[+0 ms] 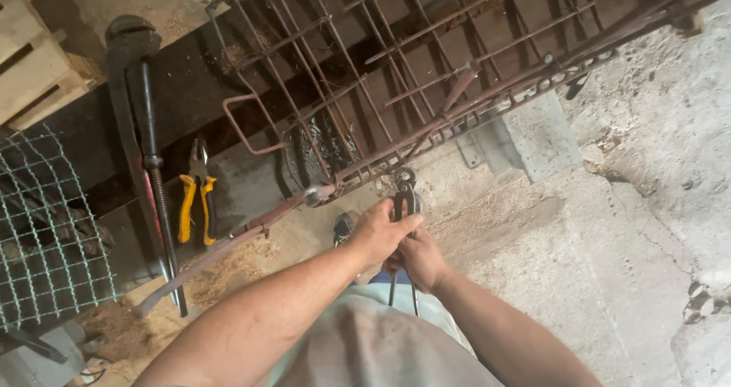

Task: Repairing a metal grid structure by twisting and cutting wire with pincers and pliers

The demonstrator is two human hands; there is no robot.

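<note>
Both my hands meet at the middle of the view on a pair of dark pincers [405, 197]. My left hand [378, 231] wraps the upper part of the handles just under the jaws. My right hand [417, 259] grips the handles lower down, whose ends stick out below at my shirt. The pincer jaws sit at the lower edge of a rusty rebar cage [396, 90], where its bars cross. The cage lies tilted across a dark bench [183, 90].
Yellow-handled pliers [196, 197] and a long pipe wrench [145, 151] lie on the bench at left. Green wire mesh [46, 235] lies at far left, wooden pallet [30, 60] at top left. Rough concrete floor [609, 235] spreads right, a concrete block [541, 136] under the cage.
</note>
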